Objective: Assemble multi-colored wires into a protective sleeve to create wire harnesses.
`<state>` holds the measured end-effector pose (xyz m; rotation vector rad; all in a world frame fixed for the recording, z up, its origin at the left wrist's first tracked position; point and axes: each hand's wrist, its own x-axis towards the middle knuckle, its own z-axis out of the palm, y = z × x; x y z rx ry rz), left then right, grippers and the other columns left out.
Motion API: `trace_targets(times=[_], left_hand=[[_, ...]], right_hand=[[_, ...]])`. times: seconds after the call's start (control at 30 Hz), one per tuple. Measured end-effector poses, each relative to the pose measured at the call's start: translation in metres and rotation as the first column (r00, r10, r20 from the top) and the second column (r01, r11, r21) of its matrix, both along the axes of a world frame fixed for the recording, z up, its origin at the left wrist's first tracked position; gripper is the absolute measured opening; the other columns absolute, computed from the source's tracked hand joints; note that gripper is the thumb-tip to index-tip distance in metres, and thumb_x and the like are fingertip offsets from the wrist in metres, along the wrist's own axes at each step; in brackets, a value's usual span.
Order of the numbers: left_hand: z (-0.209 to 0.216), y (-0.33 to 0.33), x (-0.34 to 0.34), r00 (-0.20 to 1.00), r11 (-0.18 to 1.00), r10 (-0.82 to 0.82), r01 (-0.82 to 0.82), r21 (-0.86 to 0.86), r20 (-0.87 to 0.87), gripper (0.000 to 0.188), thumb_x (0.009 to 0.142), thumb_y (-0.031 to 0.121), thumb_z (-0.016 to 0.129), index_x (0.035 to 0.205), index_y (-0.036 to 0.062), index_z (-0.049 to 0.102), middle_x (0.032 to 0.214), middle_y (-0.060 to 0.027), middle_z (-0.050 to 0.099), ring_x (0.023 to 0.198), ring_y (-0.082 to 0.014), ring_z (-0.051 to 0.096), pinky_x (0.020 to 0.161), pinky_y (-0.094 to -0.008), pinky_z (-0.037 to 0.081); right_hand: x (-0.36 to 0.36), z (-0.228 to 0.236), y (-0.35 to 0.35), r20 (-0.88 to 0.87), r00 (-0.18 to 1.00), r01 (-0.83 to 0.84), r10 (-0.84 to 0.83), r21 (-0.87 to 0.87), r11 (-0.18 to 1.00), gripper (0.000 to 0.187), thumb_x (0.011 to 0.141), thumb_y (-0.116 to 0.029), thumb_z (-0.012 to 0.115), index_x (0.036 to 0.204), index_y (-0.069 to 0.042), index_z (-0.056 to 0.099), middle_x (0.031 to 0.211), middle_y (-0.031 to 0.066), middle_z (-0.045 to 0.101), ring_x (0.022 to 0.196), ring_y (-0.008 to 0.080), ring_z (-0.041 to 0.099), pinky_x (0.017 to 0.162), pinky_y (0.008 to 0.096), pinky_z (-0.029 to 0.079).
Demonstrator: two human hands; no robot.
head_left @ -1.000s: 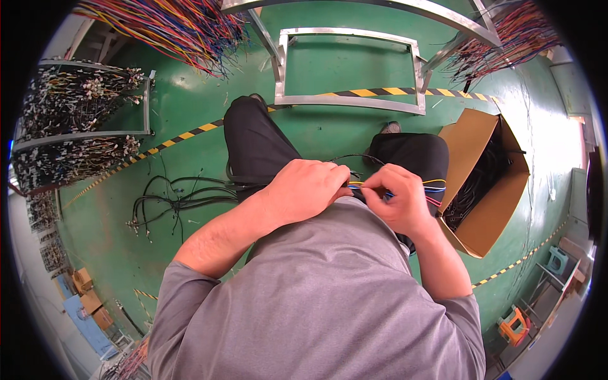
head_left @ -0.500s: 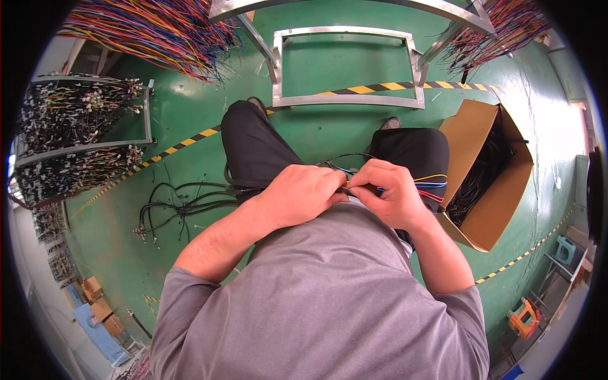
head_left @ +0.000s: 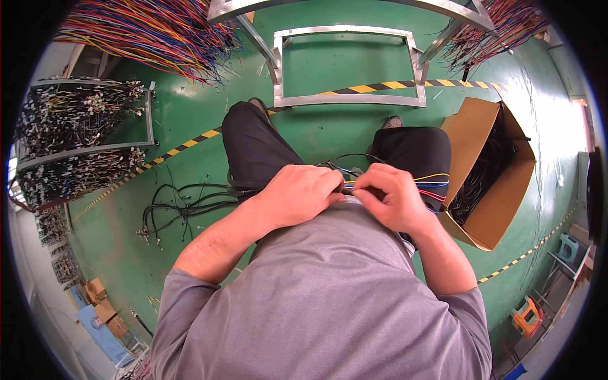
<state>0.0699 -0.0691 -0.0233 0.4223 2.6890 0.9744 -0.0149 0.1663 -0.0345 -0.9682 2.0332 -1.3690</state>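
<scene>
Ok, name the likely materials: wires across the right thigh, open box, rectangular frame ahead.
Wires: probably plastic-sheathed, judging by their smooth yellow, blue and red surfaces; the core is hidden. Open box: apparently cardboard, matte brown with thin flat panels. Rectangular frame: likely bare metal, given its silvery sheen and bright highlights.

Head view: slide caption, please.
Left hand and right hand side by side at coloured wires, open cardboard box of black cables at right.

Bright light flooded the scene, strongest at the right, where glare washed the floor (head_left: 320, 134) nearly white. Shadow darkened the gap between the hands (head_left: 303, 191), hiding fine detail. Fisheye distortion curved the striped tape (head_left: 394, 85), the rim looked soft, and black filled the corners.
</scene>
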Motion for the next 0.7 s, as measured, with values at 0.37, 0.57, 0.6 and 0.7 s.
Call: trace_targets(times=[0.37,0.57,0.6,0.7], left_hand=[[0.001,-0.002,0.003,0.999,0.985,0.003,-0.013,0.172,0.054,0.025,0.093,0.014,0.078,0.110,-0.0016,0.069,0.100,-0.0177,0.072,0.095,-0.0396,0.070,0.084,-0.0475,0.057],[0.003,-0.004,0.005,1.000,0.982,-0.021,0.017,0.186,0.021,0.025,0.093,0.014,0.078,0.111,-0.0019,0.070,0.100,-0.0173,0.071,0.095,-0.0390,0.069,0.084,-0.0474,0.057],[0.003,-0.003,0.005,1.000,0.982,-0.021,0.017,0.186,0.020,0.025,0.093,0.014,0.078,0.111,-0.0019,0.070,0.100,-0.0173,0.071,0.095,-0.0390,0.069,0.084,-0.0474,0.057],[0.001,-0.003,0.007,1.000,0.981,-0.021,0.018,0.191,0.015,0.026,0.093,0.014,0.078,0.112,-0.0019,0.071,0.099,-0.0167,0.071,0.095,-0.0388,0.069,0.084,-0.0474,0.056]], right_hand=[[0.000,0.003,-0.003,-0.558,0.829,-0.051,0.044,0.004,0.999,0.012,0.079,-0.003,0.081,0.085,-0.004,0.071,0.077,0.0072,0.063,0.067,0.0276,0.065,0.063,0.0406,0.054],[0.001,0.010,-0.004,-0.209,0.976,-0.057,0.061,0.024,0.998,0.006,0.081,-0.002,0.074,0.085,-0.003,0.068,0.075,0.0093,0.062,0.065,0.0268,0.062,0.060,0.0390,0.051],[0.001,0.010,-0.004,-0.209,0.976,-0.057,0.061,0.024,0.998,0.006,0.081,-0.002,0.074,0.085,-0.003,0.068,0.075,0.0093,0.062,0.065,0.0268,0.062,0.060,0.0390,0.051],[0.004,0.010,-0.005,-0.081,0.996,-0.046,0.046,0.002,0.999,0.004,0.083,-0.002,0.071,0.086,-0.001,0.068,0.075,0.0103,0.062,0.064,0.0269,0.061,0.059,0.0387,0.050]])
